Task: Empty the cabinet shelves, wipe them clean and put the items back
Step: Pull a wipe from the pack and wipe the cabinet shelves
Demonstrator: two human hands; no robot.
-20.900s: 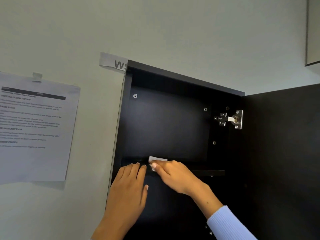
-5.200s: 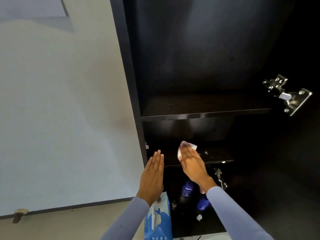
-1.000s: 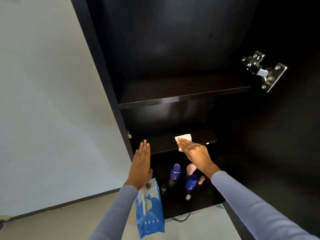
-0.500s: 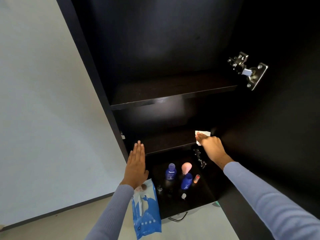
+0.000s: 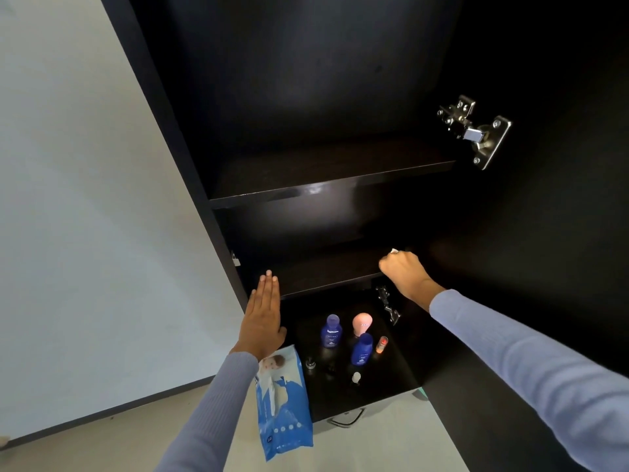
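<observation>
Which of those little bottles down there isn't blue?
The pink bottle, standing behind the nearer blue bottle and right of the other blue bottle. It alone is pale pink with a rounded top.

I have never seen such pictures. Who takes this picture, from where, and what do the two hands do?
A person wears the camera on the head, so you look down along both arms into an open dark cabinet. The left hand lies flat, fingers straight, at the cabinet's left edge. The right hand grips a white wipe at the right end of a shelf. Below stand two blue bottles, a pink bottle and a pack of wipes.
</observation>
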